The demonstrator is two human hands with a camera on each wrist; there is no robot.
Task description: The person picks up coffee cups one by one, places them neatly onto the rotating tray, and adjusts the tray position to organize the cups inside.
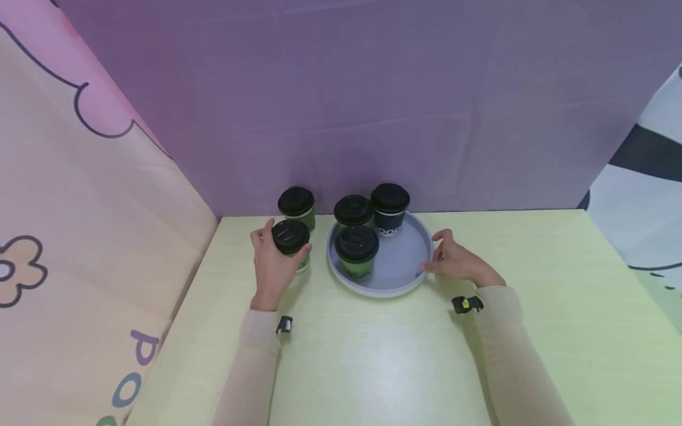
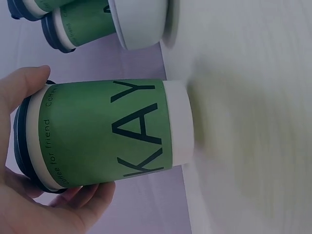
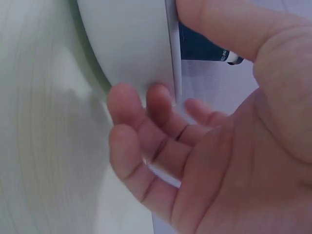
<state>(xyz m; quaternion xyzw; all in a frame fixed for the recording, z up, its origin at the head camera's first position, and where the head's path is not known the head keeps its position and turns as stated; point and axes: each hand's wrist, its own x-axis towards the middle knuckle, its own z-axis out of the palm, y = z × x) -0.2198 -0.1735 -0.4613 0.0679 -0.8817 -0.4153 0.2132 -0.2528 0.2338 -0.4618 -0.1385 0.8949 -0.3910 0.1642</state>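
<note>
My left hand grips a green paper cup by its upper part, thumb on one side and fingers round the other. The cup has a black lid, a white base band and the letters "KAY". Its base is close over the table in the left wrist view. At the right side of a round grey tray, my right hand pinches the rim, thumb over the edge and fingertips against the outer wall. On the tray stand two green lidded cups and a dark lidded cup.
Another green cup with a black lid stands behind the gripped one, left of the tray. A purple cloth wall rises along the back edge of the pale table. A printed cloth hangs along the left side.
</note>
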